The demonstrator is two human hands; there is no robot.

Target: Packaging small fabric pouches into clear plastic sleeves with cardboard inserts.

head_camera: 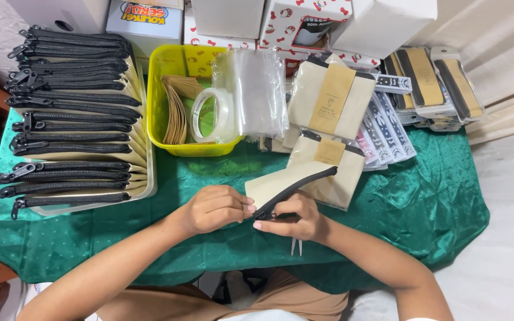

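So there's a cream zip pouch (pixel 281 181) with a black zipper, held just above the near middle of the bench (pixel 435 208), which has a green cloth over it. Both hands meet at the pouch's lower zipper end. The left hand (pixel 212 208) has its fingers (pixel 246 208) pinched together on that end. The right hand (pixel 295 221) comes in from below with fingers curled shut around the same corner, and it's also got a small pair of snips (pixel 295 245) tucked in, points sticking down toward the person.

Right behind the pouch is another finished pouch with a tan paper band (pixel 331 169), partly under it. Further back sits a yellow basket (pixel 162 95) with a tape roll (pixel 212 116), paper bands and clear bags. Off to the left is a tray of stacked pouches (pixel 78 119), zippers facing out.
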